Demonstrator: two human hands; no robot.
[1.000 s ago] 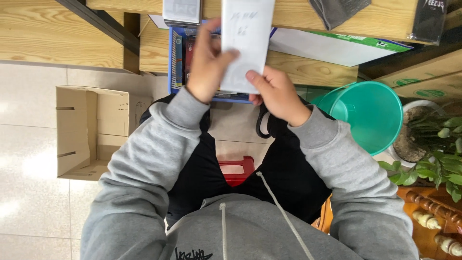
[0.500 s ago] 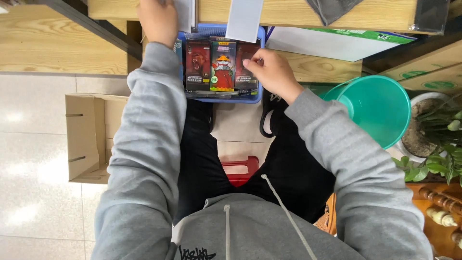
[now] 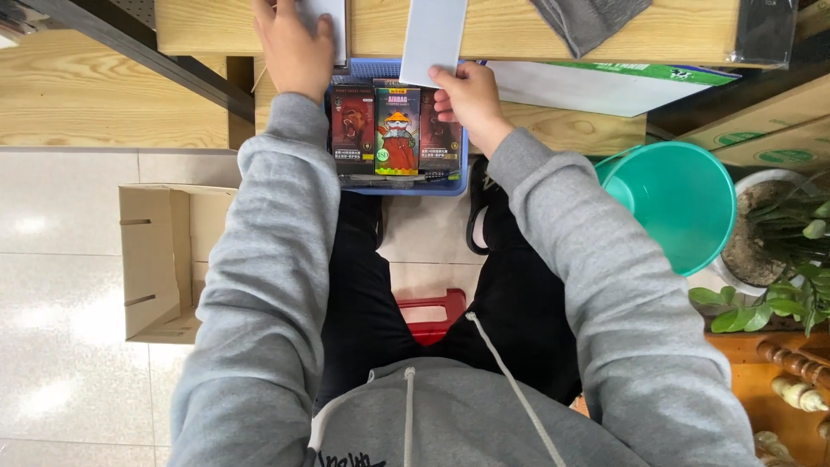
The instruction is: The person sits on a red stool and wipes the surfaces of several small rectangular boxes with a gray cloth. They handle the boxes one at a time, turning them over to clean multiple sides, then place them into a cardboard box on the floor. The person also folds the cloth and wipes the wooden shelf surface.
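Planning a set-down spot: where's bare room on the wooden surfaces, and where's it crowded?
Free: the wooden top left of the dark metal bar, and the strip between the white card and grey cloth. Crowded: the blue basket of packets, between left hand and right hand.

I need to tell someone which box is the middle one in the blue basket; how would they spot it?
Find the blue basket under the wooden shelf, beyond the person's knees. Three upright boxes stand in a row inside. The middle box is green-edged with an orange cartoon figure; its neighbours are dark red.
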